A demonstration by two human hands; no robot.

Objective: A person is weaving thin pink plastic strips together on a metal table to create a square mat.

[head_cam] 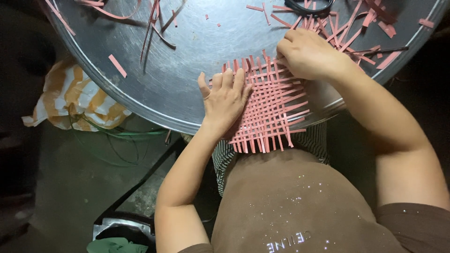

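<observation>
A woven mat of pink strips (272, 110) lies at the near edge of a round metal tray (187, 70), partly overhanging it toward my lap. My left hand (225, 100) rests flat on the mat's left side, fingers spread and pressing it down. My right hand (307, 54) sits at the mat's far right corner, fingers curled over the strip ends there; whether it pinches a strip is hidden by the knuckles. Loose pink strips (347, 28) are heaped just beyond my right hand.
More pink strips and scraps (154, 23) lie scattered over the tray's far left. A dark looped object (309, 7) sits at the tray's far edge. An orange-and-white striped bag (79, 100) and green wire (117, 140) lie on the floor at left, a container with green cloth (117, 239) below.
</observation>
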